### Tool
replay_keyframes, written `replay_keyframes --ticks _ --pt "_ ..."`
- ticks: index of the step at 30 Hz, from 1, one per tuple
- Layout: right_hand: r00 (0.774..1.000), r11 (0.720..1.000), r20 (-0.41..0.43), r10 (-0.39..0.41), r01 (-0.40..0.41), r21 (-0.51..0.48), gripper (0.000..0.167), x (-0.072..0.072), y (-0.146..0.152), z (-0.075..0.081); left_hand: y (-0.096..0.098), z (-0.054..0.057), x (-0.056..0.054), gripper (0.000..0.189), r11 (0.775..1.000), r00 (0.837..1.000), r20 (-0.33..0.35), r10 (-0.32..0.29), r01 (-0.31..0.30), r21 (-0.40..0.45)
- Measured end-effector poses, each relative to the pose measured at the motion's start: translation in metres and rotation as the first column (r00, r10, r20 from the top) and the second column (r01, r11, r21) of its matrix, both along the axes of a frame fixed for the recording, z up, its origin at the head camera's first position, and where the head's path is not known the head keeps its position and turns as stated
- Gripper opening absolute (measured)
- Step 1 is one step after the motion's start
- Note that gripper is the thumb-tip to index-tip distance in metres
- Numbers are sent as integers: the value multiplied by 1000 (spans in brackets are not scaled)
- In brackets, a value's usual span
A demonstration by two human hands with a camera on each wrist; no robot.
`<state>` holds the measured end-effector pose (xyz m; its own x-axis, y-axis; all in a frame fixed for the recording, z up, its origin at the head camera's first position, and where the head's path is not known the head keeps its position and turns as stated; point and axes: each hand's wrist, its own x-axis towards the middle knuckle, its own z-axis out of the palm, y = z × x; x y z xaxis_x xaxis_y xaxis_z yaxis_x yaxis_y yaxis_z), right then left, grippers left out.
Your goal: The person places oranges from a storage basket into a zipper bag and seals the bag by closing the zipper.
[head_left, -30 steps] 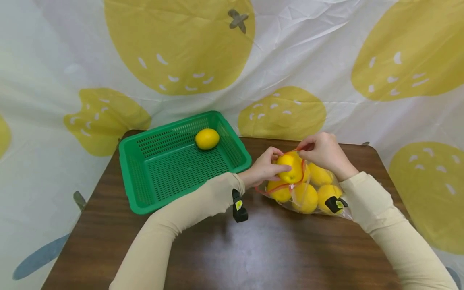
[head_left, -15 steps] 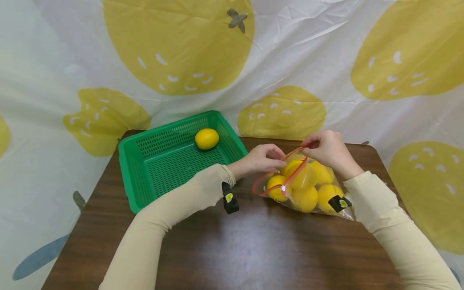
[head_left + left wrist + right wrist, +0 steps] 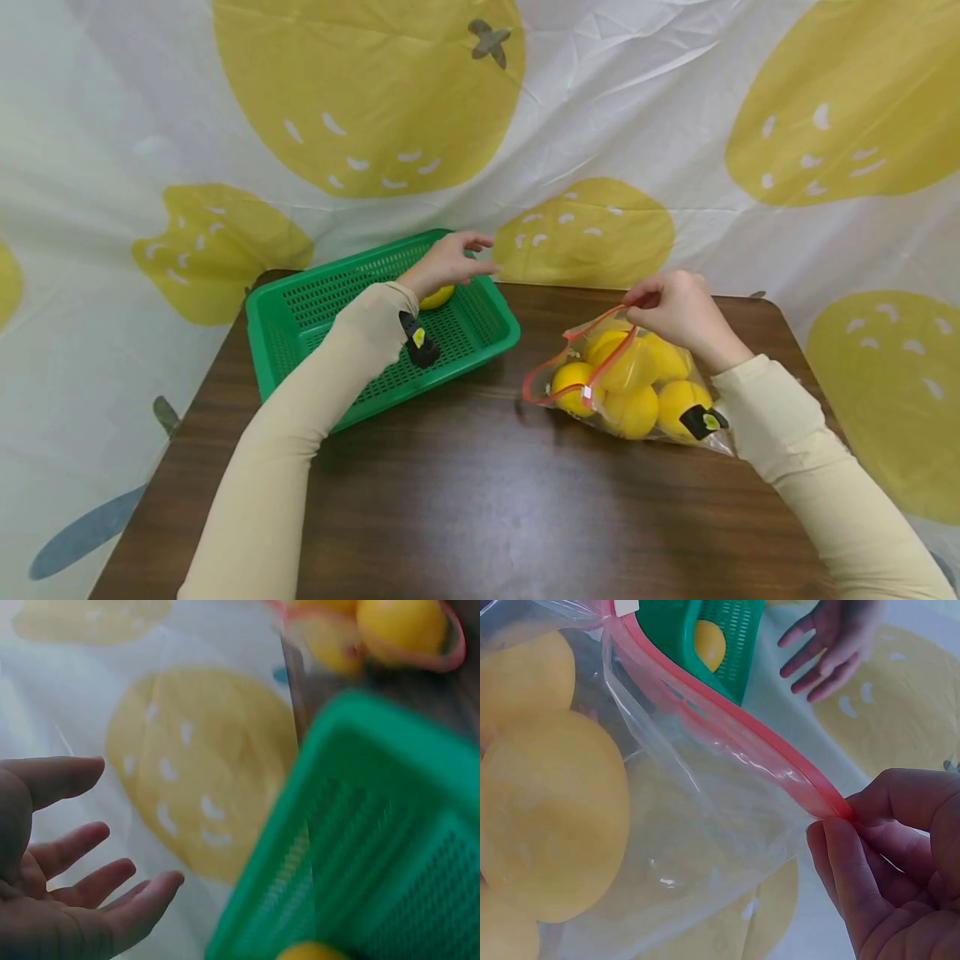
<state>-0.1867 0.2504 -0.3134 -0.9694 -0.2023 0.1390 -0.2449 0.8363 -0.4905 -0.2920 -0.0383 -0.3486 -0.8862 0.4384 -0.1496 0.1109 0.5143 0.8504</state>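
My left hand (image 3: 448, 260) is raised over the back right corner of the green basket (image 3: 450, 371), its fingers spread and holding nothing. Partly behind it, a lemon (image 3: 437, 297) lies in the basket. To the right, a clear zip bag (image 3: 611, 360) with a red zip edge bulges with several lemons (image 3: 632, 410). Thumb and fingers of my right hand (image 3: 900, 862) pinch the bag's red edge (image 3: 780, 761) at the top corner and lift it, so the mouth gapes toward the basket.
Basket and bag stand on a dark brown wooden table (image 3: 510, 500). A white cloth (image 3: 600, 100) printed with large yellow fruit hangs close behind the table. Black straps with cameras (image 3: 420, 342) sit at both wrists.
My left hand has let go of a lemon at the bag's mouth and moved left and back over the basket. The right hand has barely moved and keeps hold of the bag's edge.
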Motion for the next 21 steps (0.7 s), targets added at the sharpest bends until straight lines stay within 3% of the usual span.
replay_keyframes --ticks 5,12,21 --pt "1000 1000 1 -10 10 -2 11 1 1 -1 -18 -10 -13 54 989 997 -73 38 -48 -139" --pt "1000 1000 4 -5 5 -4 11 4 0 -2 -30 -26 -25 57 956 991 -76 112 -128 -263" --pt "1000 999 15 -2 3 -50 11 10 -4 -4 -42 -47 -29 60 937 989 -24 143 -143 -318"
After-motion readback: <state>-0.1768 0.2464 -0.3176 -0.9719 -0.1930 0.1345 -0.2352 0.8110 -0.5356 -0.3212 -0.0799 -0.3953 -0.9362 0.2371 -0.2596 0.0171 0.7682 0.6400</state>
